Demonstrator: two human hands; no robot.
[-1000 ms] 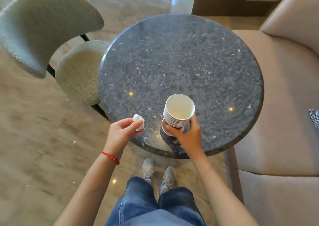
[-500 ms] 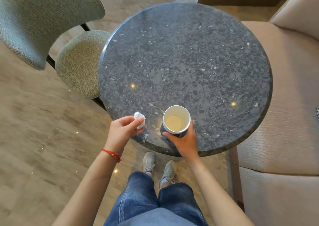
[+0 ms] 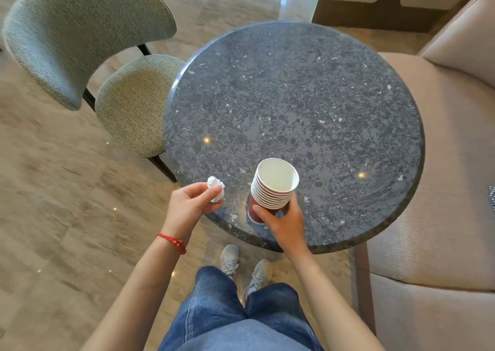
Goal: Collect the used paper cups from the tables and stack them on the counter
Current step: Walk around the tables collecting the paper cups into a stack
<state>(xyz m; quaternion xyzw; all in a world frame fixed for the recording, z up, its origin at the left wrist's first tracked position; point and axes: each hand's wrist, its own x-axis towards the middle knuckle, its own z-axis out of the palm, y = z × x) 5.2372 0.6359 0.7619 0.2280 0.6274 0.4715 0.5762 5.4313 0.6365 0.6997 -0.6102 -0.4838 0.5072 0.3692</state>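
Note:
A stack of several nested paper cups (image 3: 273, 187), white inside with a dark red outer wall, tilts to the upper right over the near edge of the round dark stone table (image 3: 294, 104). My right hand (image 3: 284, 222) grips the stack around its lower part. My left hand (image 3: 191, 206) hovers at the table's near left edge and pinches a crumpled white tissue (image 3: 216, 188) between thumb and fingers. The topmost cup looks empty.
A grey-green upholstered chair (image 3: 88, 45) stands to the left of the table. A beige sofa (image 3: 442, 163) runs along the right side, touching the table's edge. My jeans and shoes (image 3: 241, 267) show below, on a polished stone floor.
Half a second ago the stack stood upright near the table edge; now my right hand has it tilted so the nested rims show. The view shifted slightly. My left hand still pinches the tissue.

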